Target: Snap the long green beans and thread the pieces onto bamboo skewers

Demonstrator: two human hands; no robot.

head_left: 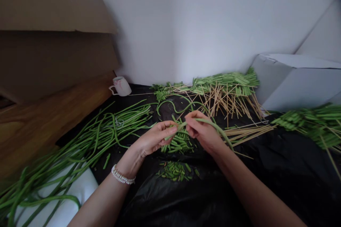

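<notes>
Between my two hands runs a long green stem [218, 129], curving down over my right wrist. My left hand [161, 134] pinches its pale end, with a bead bracelet on that wrist. Close beside it, my right hand [200, 129] is closed round the same stem. Below my hands lies a heap of short cut green pieces [177, 143], and nearer to me a smaller pile of tiny bits [176, 171]. Long uncut stems [98, 131] spread across the left side.
Wooden skewers [226, 103] and skewered green bundles [229, 79] lie at the back, more bundles [309, 120] at the right. A white mug [123, 87] stands back left, by a cardboard box [53, 49]. A white box [290, 78] is at right. Black plastic [213, 191] covers the surface.
</notes>
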